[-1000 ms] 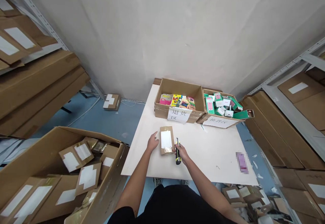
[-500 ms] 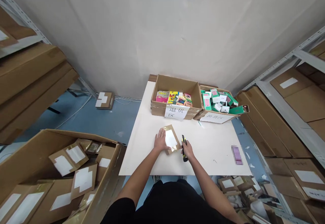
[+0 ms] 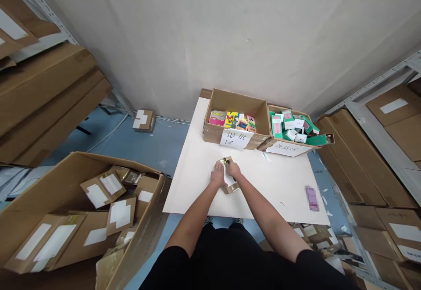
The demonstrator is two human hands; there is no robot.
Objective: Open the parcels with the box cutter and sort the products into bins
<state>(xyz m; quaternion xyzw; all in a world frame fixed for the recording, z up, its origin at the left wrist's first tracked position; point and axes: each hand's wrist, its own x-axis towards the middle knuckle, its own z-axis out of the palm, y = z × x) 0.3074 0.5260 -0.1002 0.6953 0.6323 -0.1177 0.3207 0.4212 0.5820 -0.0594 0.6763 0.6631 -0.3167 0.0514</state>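
Note:
A small taped cardboard box [image 3: 233, 188] with a white label lies on the white table [image 3: 194, 180]. My left hand [image 3: 217, 175] rests flat on its left side, fingers stretched toward the far edge. In my right hand [image 3: 233, 169] is a yellow and black utility knife [image 3: 226, 161], its front end at the tape along the box's far edge. My right hand covers most of the knife, and the blade is too small to make out.
Behind the work stand a carton [image 3: 210, 135] of colourful small boxes and another carton [image 3: 263, 145] of green and white boxes. A big carton [image 3: 75, 158] of parcels is at left. A blurred purple item [image 3: 312, 198] lies at right. Shelves with cartons flank both sides.
My right hand has carried the utility knife from the box's right side onto its far edge. The view has shifted slightly. My left hand has stayed on the box.

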